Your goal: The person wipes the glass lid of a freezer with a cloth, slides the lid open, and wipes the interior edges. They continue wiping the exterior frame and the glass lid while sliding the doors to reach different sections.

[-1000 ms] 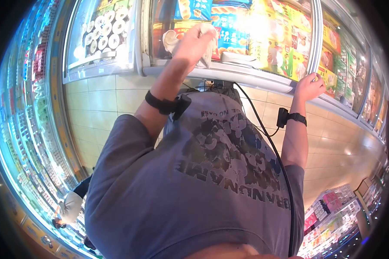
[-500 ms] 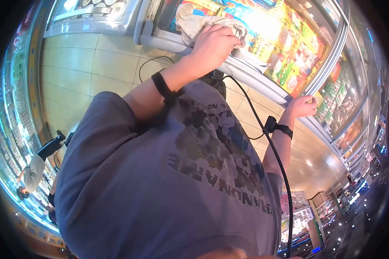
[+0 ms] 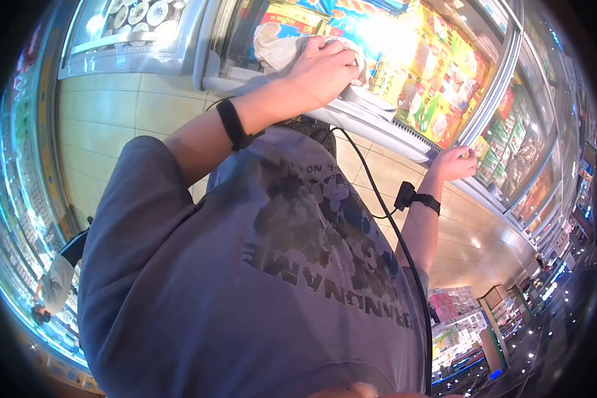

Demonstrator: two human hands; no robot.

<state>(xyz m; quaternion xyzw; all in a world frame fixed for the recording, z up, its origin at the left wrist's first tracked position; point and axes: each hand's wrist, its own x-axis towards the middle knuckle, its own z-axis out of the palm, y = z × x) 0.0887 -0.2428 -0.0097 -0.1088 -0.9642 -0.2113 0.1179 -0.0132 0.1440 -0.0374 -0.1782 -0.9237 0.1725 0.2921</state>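
Observation:
My left hand (image 3: 322, 71) is closed over a crumpled pale cloth (image 3: 276, 54), pressing it onto the glass top of a chest freezer (image 3: 385, 126) near its front edge. Part of the cloth spreads out to the left of my fingers; the rest is under the palm. Colourful packages (image 3: 441, 79) show through the glass, with a bright glare beside the cloth. Farther right, my right hand (image 3: 455, 163) has its fingers curled at the freezer's front rim, by the end of a metal divider rail (image 3: 494, 93).
Another freezer case (image 3: 129, 63) with round tubs stands at the left. A black cable (image 3: 378, 179) hangs in front of my body. Lit shelves (image 3: 20, 205) line the far left, where a person (image 3: 56, 285) is. Tiled floor (image 3: 99, 126) lies between.
My view has shifted slightly, so the freezer sits a little lower and farther left. My left hand stays on the cloth with its fingers slightly rearranged. My right hand remains at the rim.

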